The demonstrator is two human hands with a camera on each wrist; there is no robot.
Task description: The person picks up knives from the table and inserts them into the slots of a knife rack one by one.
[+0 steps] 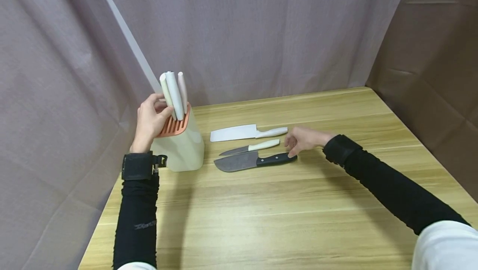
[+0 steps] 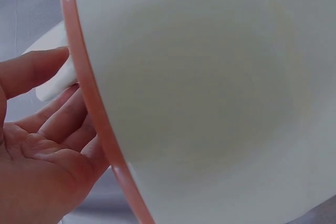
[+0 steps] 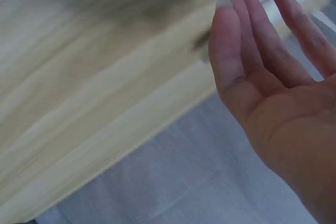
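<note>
The left hand [image 1: 149, 120] rests against the knife block [image 1: 183, 145], which stands near the left edge of the table [image 1: 298, 203]. Its fingers touch the orange slotted top, beside the three pale handles [image 1: 173, 93] that stick up from the slots; probably it steadies the block. The left wrist view shows only the cream wall and the orange rim very close, with the fingers nearly straight along the rim and curled around nothing. Three knives lie side by side toward the far edge: a white cleaver [image 1: 239, 132], a small knife [image 1: 249, 147] and a black-handled knife [image 1: 254, 160]. The right hand [image 1: 304, 139] hovers just beside the black handle, fingers loosely spread, holding nothing. The right wrist view confirms an empty palm, but the knives are blurred there.
</note>
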